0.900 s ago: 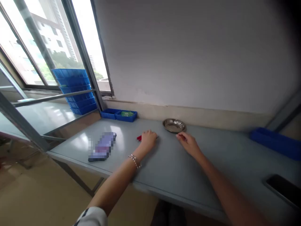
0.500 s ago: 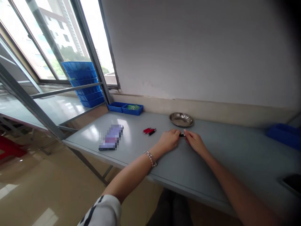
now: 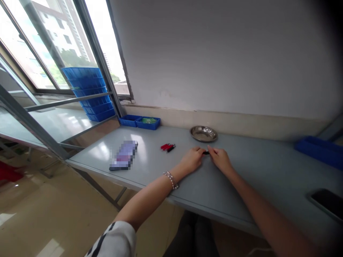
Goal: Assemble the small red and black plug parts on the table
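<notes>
Both hands pinch a small black piece (image 3: 205,152) on the table (image 3: 249,192), just in front of a steel dish (image 3: 203,133).

The left hand (image 3: 191,159) and right hand (image 3: 220,157) lie low on the table, forearms reaching forward and angling in so that the fingertips meet. Each hand's fingers are curled and closed on one end of the black piece, which shows only as a short dark bit in the gap between them, too small to make out further. The left wrist wears a bracelet (image 3: 170,179). Left of the hands lie red and black parts (image 3: 167,147), apart from them, and farther left a flat pack (image 3: 123,160) whose face is blurred and cannot be read. Blue trays (image 3: 139,122) stand at the wall, one holding something green. A dark phone (image 3: 327,201) lies at the right edge.
</notes>
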### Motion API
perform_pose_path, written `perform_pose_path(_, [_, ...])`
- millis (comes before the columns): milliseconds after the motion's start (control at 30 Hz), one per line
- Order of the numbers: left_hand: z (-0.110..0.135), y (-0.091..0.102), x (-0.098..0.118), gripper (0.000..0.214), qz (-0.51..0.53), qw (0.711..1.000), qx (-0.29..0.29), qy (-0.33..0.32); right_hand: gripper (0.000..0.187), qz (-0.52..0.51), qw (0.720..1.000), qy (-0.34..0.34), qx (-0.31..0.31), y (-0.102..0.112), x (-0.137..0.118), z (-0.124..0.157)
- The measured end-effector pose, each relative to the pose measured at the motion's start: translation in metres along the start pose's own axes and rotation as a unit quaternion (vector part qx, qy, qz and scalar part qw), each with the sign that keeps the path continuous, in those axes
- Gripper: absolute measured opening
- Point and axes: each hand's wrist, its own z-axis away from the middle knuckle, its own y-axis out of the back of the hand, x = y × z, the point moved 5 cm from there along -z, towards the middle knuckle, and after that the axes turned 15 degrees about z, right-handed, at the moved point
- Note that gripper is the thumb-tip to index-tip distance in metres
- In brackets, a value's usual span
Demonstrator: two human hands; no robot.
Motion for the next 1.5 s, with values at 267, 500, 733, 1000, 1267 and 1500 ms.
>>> perform_pose_path(267, [-0.005,-0.001,-0.009,0.02,0.187,0.979,0.02,0.076,0.039,0.02,0.998,0.048,0.038,0.007,-0.01,0.002])
perform_pose_path(500, [-0.003,0.011,-0.014,0.019,0.164,0.98,0.089,0.064,0.039,-0.037,0.998,0.053,-0.015,0.002,-0.01,0.001])
perform_pose_path(733, [-0.002,0.015,-0.008,0.018,0.116,0.989,0.087,0.013,0.051,-0.063,0.997,0.02,-0.041,-0.001,-0.005,0.001])
perform_pose_path(1000, [-0.002,0.014,-0.009,0.023,0.092,0.993,0.073,0.005,0.047,-0.09,0.993,0.012,-0.076,-0.003,-0.004,0.001])
perform_pose_path(1267, [-0.002,0.018,-0.006,0.021,0.091,0.993,0.078,0.022,0.042,-0.132,0.986,0.02,-0.1,-0.007,-0.002,0.001])
perform_pose_path(1500, [0.0,0.019,-0.001,0.023,0.081,0.994,0.07,0.026,0.047,-0.126,0.988,0.011,-0.087,-0.005,0.002,-0.001])
